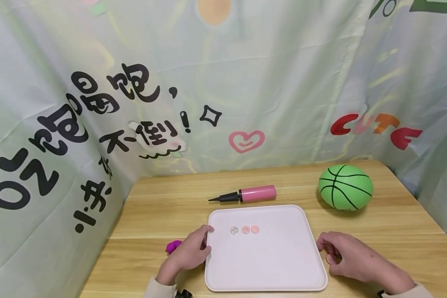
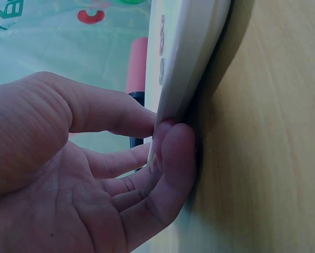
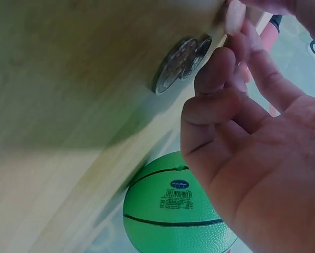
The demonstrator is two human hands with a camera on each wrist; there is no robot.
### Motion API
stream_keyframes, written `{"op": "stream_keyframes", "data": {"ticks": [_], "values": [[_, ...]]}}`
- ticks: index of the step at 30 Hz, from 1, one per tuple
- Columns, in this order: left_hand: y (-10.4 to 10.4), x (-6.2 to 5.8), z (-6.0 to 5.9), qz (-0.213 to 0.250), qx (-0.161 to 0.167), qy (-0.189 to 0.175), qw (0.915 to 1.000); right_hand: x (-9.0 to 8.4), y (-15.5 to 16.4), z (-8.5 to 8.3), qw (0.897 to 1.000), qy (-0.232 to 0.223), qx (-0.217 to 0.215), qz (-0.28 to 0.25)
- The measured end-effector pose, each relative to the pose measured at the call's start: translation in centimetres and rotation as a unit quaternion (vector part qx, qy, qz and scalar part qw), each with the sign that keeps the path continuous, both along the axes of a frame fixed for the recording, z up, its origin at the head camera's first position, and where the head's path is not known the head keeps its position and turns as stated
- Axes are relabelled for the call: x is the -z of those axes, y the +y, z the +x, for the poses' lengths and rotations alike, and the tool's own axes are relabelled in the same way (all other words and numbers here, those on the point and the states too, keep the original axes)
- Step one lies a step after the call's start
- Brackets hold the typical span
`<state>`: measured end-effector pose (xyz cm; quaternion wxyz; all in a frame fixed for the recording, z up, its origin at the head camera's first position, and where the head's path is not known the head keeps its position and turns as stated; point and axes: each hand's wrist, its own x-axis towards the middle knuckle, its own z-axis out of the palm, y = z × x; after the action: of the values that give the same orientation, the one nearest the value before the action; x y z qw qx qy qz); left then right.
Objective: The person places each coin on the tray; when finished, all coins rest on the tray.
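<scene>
A white rectangular tray [image 1: 266,256] lies on the table, bearing one silvery coin [image 1: 234,230] and two copper-coloured coins [image 1: 250,229] in a row near its far side. At its left edge my left hand [image 1: 191,250] grips the rim [image 2: 191,58], thumb on top and fingers curled against the outer side. Just right of the tray, my right hand [image 1: 348,256] pinches a coin [image 3: 235,17] between thumb and fingertips. Beneath that hand, two more silvery coins [image 3: 174,66] lie on the wood; in the head view the hand hides them.
Behind the tray lies a pink hand pump [image 1: 258,193] with a black nozzle. A green ball [image 1: 345,187] with black lines sits at the back right. Something purple [image 1: 173,246] is partly hidden by the left hand. A printed curtain [image 1: 283,82] surrounds the wooden table [image 1: 164,198].
</scene>
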<state>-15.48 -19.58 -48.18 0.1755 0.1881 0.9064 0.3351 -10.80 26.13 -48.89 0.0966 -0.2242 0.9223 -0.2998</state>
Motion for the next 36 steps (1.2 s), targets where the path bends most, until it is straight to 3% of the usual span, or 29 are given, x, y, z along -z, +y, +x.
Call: {"op": "stream_keyframes", "data": {"ticks": [5, 15, 24, 36], "values": [[0.0, 0.1, -0.1, -0.001, 0.003, 0.003, 1.0000, 0.1, 0.0, 0.2, 1.000, -0.009, -0.005, -0.010], [-0.1, 0.3, -0.1, -0.003, 0.003, -0.002, 1.0000, 0.1, -0.2, 0.3, 0.999, 0.045, 0.000, -0.022], [-0.1, 0.3, -0.1, -0.001, 0.002, -0.001, 1.0000, -0.2, 0.0, -0.2, 0.999, -0.002, -0.003, -0.053], [-0.1, 0.0, -0.1, 0.008, 0.000, -0.006, 1.0000, -0.3, 1.0, -0.8, 0.999, -0.013, -0.007, -0.050]]}}
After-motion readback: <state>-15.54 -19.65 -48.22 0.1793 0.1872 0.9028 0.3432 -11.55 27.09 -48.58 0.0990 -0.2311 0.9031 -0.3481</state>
